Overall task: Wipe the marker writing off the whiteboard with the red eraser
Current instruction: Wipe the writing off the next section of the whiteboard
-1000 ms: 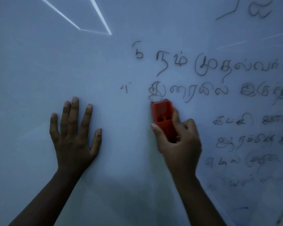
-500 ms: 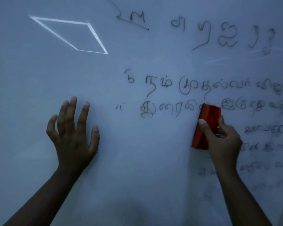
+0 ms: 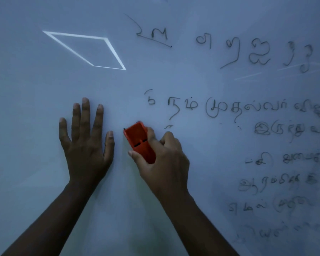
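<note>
Gripping a red eraser (image 3: 139,142), the right hand (image 3: 164,159) has its thumb curled along the eraser's left edge and its fingers folded over the right edge, so the lower end of the eraser is hidden in the hand. The eraser lies flat against the whiteboard (image 3: 35,108), tilted so its upper end leans toward the left. Two small dark slots show on its back, near the middle.

Just to the left of the eraser, close but not touching it, the left hand (image 3: 86,145) rests flat on the board with fingers straight and spread, fingertips pointing up, holding nothing. Both bare forearms reach up from the bottom edge of the view.

The eraser sits at the left end of the marker writing (image 3: 246,109), just below its second line from the top. A short stroke of ink remains just up and to the right of the eraser, and beyond it the board is bare as far as a word near the right edge. Dark handwritten lines fill the right half of the board, from large characters at the top down to fainter, smudged lines at the lower right. The left half of the board carries no ink. At upper left a bright diamond-shaped reflection (image 3: 87,49) with thin white edges lies on the board's surface
</note>
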The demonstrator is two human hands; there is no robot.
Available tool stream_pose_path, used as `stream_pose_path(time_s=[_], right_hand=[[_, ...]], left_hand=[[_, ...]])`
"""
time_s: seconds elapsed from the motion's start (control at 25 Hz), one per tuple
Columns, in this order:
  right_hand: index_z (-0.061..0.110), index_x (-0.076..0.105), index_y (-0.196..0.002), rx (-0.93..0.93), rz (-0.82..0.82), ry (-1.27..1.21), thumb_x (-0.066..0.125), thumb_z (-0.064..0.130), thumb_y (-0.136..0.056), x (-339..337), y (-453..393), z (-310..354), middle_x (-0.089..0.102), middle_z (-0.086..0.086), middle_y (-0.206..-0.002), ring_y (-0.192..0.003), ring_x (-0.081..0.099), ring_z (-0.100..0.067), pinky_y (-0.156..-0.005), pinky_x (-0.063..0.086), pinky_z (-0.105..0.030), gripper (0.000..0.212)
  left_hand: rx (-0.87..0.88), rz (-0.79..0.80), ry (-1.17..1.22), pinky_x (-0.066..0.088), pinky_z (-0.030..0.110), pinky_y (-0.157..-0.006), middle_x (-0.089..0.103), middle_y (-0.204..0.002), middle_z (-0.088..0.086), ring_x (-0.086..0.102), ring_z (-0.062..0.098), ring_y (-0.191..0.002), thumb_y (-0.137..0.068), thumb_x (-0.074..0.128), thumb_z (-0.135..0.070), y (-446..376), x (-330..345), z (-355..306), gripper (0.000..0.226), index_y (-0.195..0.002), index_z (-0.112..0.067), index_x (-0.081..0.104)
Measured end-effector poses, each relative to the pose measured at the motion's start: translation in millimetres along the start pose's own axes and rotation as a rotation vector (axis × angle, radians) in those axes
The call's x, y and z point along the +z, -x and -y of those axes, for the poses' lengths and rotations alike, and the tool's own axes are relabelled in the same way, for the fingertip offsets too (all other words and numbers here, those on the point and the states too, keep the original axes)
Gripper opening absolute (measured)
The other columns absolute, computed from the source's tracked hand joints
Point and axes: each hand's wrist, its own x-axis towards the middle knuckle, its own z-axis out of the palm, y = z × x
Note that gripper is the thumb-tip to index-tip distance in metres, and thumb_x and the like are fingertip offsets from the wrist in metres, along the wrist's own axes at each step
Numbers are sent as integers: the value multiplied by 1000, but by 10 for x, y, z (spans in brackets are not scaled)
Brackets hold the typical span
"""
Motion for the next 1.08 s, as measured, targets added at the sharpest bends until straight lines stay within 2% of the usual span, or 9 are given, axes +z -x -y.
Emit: stream_pose_path(time_s=[0.08, 0.24, 0.4, 0.56, 0.76, 0.84, 0.96, 1.08], right_hand=[[30, 56, -142, 35, -24, -10, 58, 74, -84, -56, -115, -101, 46, 4, -92, -82, 51, -16, -61, 52, -32, 73], [34, 57, -144, 226, -90, -78, 56, 79, -81, -310, -211, -611, 48, 5, -89, -78, 58, -18, -64, 56, -35, 77], [23, 57, -146, 408, -173, -131, 64, 74, -80, -639, -269, -1196, 55, 0, -91, -77, 63, -21, -61, 43, -24, 83], [17, 62, -141, 474, -234, -87, 70, 66, -85, -845, -450, -1491, 60, -7, -95, -88, 63, -28, -72, 41, -32, 75], [21, 62, -140, 341, -180, -15, 69, 65, -87, -686, -681, -1075, 52, -6, -90, -81, 57, -26, -69, 38, -31, 69], [25, 63, -139, 174, -117, 31, 71, 62, -85, -473, -614, -689, 50, -5, -90, -81, 57, -27, -64, 40, -32, 66], [20, 64, -136, -209, 6, 174, 73, 56, -80, -191, -322, -184, 54, -8, -92, -79, 57, -27, -58, 42, -31, 67], [23, 62, -138, -382, 123, 219, 77, 59, -79, -156, -208, -85, 55, -5, -94, -79, 55, -21, -59, 39, -29, 71]], left_hand=[[6, -11, 2, 8, 58, -131, 13, -177, 14, 11, 30, -165, -110, 38, -39, 13, -11, 3, 66, -169, -14, 23], [18, -20, -12, 8, 58, -131, 15, -177, 14, 13, 31, -164, -110, 40, -37, 13, -18, 23, 65, -169, -13, 25], [27, -12, -8, 10, 60, -130, 14, -177, 14, 13, 32, -164, -109, 40, -37, 31, -11, 42, 66, -169, -13, 25], [8, 0, -19, 10, 62, -130, 12, -177, 15, 11, 33, -164, -110, 39, -34, 49, -5, -1, 65, -169, -12, 21], [2, 12, -10, 9, 63, -130, 11, -177, 16, 9, 34, -165, -112, 37, -33, 69, 4, -14, 64, -169, -11, 20], [0, 8, 0, 10, 64, -130, 12, -177, 16, 10, 34, -164, -112, 37, -32, 80, 5, -15, 63, -169, -11, 21], [3, 14, 18, 10, 63, -130, 11, -177, 16, 9, 33, -165, -111, 38, -31, 82, 5, -9, 64, -169, -12, 21], [-3, 20, 31, 9, 63, -130, 11, -177, 15, 9, 33, -165, -110, 37, -30, 84, 2, -2, 63, -169, -12, 22]])
